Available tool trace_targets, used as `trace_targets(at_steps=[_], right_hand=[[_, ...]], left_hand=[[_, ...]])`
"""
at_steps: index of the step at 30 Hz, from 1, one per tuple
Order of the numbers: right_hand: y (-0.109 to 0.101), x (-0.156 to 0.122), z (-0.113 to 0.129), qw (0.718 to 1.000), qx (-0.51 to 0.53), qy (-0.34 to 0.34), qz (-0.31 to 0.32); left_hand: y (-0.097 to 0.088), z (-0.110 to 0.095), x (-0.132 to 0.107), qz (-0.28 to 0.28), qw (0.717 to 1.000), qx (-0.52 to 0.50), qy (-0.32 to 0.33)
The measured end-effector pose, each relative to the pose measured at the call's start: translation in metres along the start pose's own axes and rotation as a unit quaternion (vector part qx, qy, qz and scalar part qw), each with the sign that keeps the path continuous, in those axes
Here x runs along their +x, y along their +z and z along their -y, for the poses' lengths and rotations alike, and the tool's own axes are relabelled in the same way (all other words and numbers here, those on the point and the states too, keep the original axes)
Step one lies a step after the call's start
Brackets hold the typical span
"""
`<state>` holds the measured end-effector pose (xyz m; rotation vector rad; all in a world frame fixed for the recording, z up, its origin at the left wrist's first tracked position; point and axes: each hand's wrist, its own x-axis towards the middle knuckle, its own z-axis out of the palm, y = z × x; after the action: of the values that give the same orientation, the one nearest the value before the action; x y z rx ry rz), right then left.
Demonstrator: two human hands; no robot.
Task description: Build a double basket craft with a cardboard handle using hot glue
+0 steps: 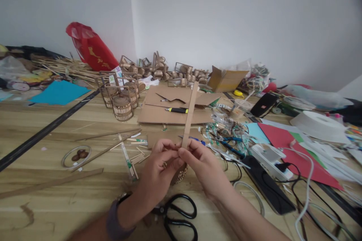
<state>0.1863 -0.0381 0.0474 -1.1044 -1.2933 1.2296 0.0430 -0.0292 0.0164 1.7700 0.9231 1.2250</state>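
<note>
My right hand [202, 165] pinches a long brown cardboard strip [190, 115] near its lower end, thumb on the near side. The strip points up and away from me. My left hand [161, 165] is closed around a small round basket of short sticks [181, 175], with its thumb and forefinger meeting close to the strip's lower end. Most of the basket is hidden behind my fingers, so how the strip meets it cannot be made out. Black-handled scissors [179, 211] lie just below my hands, their blades partly covered by my left wrist.
Finished stick baskets [123, 107] stand at left-centre, with several more along the wall. A yellow-black cutter [177, 110] rests on cardboard sheets [158, 115]. To the right are a phone [268, 184], a power strip [271, 162] and cables. Loose strips [53, 184] lie at left.
</note>
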Motion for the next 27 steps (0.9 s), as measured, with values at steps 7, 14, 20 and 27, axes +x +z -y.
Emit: trace_targets(at_steps=[7,14,20,27], right_hand=[[0.004,0.002,0.004,0.994,0.099,0.051,0.0],[-0.018,0.011,-0.01,0.998,0.05,0.027,0.026],[-0.056,0.035,-0.054,0.984,-0.176,-0.009,-0.036],[-0.047,0.009,-0.073,0.988,-0.141,0.043,0.051]], left_hand=[[-0.004,-0.008,0.003,0.012,0.999,0.001,-0.037],[-0.008,-0.025,0.005,0.045,0.988,0.004,-0.145],[-0.014,-0.03,0.006,0.069,0.976,-0.018,-0.207],[-0.033,-0.028,0.014,0.075,0.972,0.008,-0.222]])
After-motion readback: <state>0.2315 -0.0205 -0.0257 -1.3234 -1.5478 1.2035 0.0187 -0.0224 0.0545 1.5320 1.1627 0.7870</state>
